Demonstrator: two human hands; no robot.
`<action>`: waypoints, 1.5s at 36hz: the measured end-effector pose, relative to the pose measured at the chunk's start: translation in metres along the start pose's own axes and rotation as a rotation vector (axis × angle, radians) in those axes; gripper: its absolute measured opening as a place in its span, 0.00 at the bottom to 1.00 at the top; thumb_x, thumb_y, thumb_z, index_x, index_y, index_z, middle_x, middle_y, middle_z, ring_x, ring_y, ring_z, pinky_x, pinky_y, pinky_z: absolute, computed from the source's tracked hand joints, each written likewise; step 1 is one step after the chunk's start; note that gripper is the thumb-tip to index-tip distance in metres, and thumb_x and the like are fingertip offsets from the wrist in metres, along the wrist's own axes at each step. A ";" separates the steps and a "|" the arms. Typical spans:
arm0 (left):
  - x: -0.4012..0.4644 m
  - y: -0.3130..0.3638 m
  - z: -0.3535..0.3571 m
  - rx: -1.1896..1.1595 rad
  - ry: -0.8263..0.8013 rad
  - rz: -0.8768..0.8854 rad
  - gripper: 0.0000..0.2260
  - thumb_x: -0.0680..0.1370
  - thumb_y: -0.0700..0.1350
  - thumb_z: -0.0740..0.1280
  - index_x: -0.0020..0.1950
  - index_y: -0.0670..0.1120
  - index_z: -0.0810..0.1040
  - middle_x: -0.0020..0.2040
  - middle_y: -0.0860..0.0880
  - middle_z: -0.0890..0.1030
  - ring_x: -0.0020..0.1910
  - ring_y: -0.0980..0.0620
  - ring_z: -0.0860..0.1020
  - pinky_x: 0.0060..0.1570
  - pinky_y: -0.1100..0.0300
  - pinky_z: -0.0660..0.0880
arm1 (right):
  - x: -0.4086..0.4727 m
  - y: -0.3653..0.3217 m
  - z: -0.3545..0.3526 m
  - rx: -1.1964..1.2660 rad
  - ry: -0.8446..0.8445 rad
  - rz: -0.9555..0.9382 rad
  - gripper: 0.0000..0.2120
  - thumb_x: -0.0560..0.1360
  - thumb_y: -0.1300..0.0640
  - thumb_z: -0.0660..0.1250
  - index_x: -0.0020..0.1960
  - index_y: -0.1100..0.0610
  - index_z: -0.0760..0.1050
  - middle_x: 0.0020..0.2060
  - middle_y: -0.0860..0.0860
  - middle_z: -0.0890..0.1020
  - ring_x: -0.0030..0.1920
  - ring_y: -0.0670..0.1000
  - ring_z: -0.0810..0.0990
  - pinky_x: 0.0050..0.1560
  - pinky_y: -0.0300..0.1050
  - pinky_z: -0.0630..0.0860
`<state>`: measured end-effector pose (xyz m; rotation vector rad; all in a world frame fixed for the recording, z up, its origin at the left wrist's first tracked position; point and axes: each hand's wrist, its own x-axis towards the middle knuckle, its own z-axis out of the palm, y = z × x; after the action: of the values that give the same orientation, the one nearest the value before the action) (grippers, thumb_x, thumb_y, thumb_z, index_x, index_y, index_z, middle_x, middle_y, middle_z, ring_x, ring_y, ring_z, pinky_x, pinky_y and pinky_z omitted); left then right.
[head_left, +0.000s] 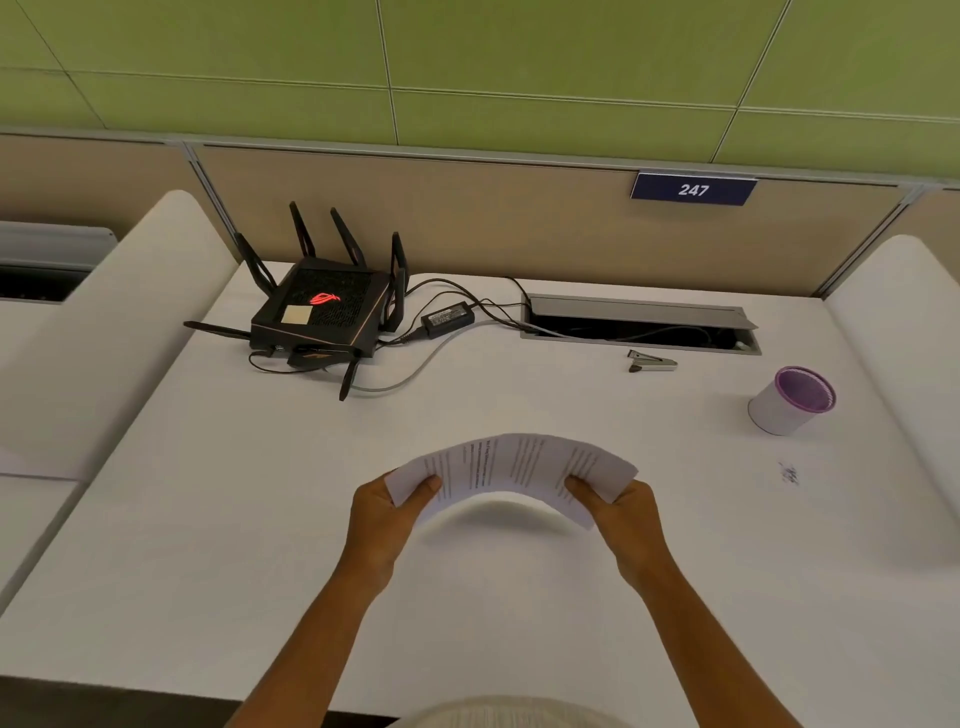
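Note:
A sheet or thin stack of printed white paper (511, 467) is held above the white desk (260, 519), bowed upward in an arch with its shadow below. My left hand (382, 514) grips its left edge, thumb on top. Its right edge is gripped the same way by my right hand (626, 512). Whether it is one sheet or more, I cannot tell.
A black router (324, 306) with antennas, its power brick (449, 316) and cables sit at the back left. An open cable tray (639, 325) lies at the back; a small stapler (652, 361) lies before it. A white cup with purple rim (792, 400) stands right. White dividers flank the desk.

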<state>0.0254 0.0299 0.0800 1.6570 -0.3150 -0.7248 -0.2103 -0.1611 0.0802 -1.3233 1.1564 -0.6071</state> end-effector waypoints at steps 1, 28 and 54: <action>0.000 0.000 -0.001 -0.002 0.004 -0.001 0.07 0.77 0.47 0.79 0.54 0.56 0.87 0.47 0.59 0.90 0.48 0.60 0.88 0.43 0.68 0.83 | 0.001 0.000 -0.001 -0.005 -0.001 -0.003 0.10 0.74 0.55 0.80 0.54 0.47 0.86 0.47 0.43 0.90 0.47 0.43 0.88 0.46 0.39 0.84; -0.010 -0.024 -0.013 0.142 -0.083 0.023 0.37 0.75 0.51 0.80 0.81 0.59 0.67 0.70 0.58 0.79 0.66 0.56 0.78 0.58 0.66 0.79 | 0.031 -0.105 -0.012 -0.578 -0.389 -0.143 0.07 0.75 0.51 0.78 0.53 0.47 0.87 0.45 0.43 0.89 0.40 0.48 0.89 0.40 0.40 0.85; -0.012 0.030 0.070 0.064 -0.306 -0.021 0.05 0.83 0.52 0.71 0.57 0.55 0.85 0.50 0.54 0.90 0.45 0.48 0.89 0.42 0.55 0.87 | 0.037 -0.123 0.006 -0.983 -0.637 -0.149 0.11 0.73 0.54 0.80 0.53 0.57 0.87 0.48 0.53 0.89 0.47 0.54 0.88 0.55 0.54 0.86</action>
<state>-0.0212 -0.0252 0.1073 1.6098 -0.5431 -0.9951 -0.1594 -0.2175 0.1845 -2.2247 0.8122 0.3685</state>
